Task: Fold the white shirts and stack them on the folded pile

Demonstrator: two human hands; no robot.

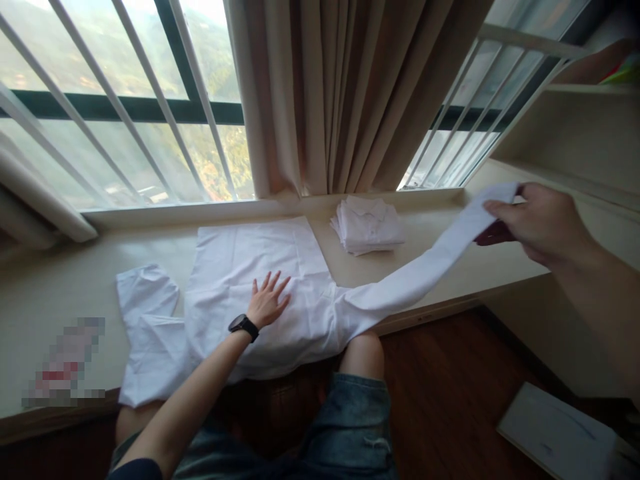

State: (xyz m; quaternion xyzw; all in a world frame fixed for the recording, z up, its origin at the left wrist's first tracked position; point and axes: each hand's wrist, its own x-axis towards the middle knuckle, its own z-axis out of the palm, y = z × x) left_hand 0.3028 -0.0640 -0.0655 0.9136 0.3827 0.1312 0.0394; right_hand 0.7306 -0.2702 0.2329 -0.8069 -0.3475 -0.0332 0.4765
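Observation:
A white long-sleeved shirt (250,260) is spread over the window ledge, its near edge hanging over my knees. My left hand (268,301) lies flat on the body of the shirt with the fingers spread. Raised at the right, my right hand (530,217) pinches the cuff end of one sleeve and pulls that sleeve out long, above the ledge. The other sleeve (155,333) lies bent on the left side. Behind the stretched sleeve sits a stack of folded white shirts (370,227).
The pale ledge (425,267) runs under barred windows (125,107) with a beige curtain (340,93) between them. A blurred-out item (67,363) lies at the left. Shelves (575,127) stand at the right; a white flat box (560,430) is on the wooden floor (440,400).

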